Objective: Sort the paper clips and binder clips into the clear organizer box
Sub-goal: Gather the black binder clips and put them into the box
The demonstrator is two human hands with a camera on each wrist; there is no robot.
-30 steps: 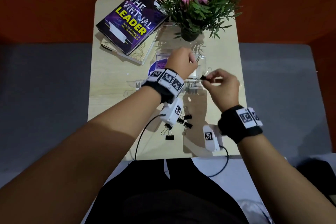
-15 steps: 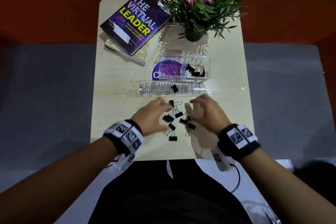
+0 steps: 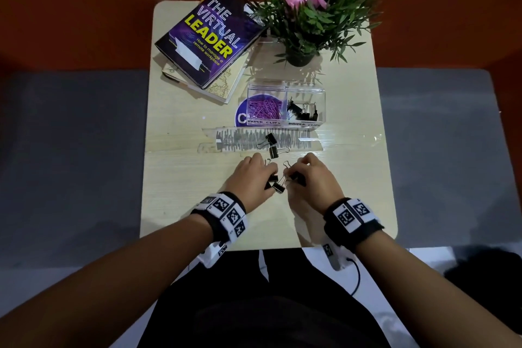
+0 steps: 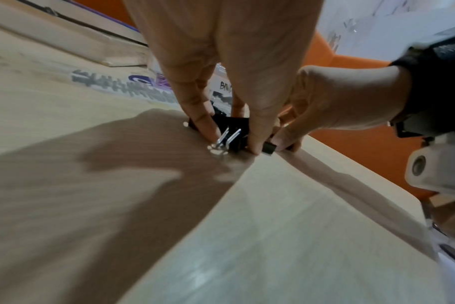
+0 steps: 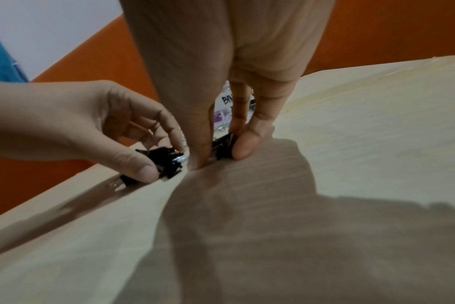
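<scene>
Gathering binder clips at the near middle of the desk

Pinching loose binder clips between thumb and fingertips, my left hand and right hand were both down on the desk, close together near the middle of its near half. My left grip was curled around a small bunch of black clips, thumb on one side and fingers on the other. My right grip was closed on another black clip in the same way, its tips touching the desk surface. Two more binder clips lay just beyond my fingers, on and beside a clear strip running across the desk.

Past that strip stood the clear organizer box, toward the far half of the desk. Its left compartment held purple paper clips; its right one held black binder clips. A stack of books sat at the far left corner, and a potted plant by the far edge.
</scene>
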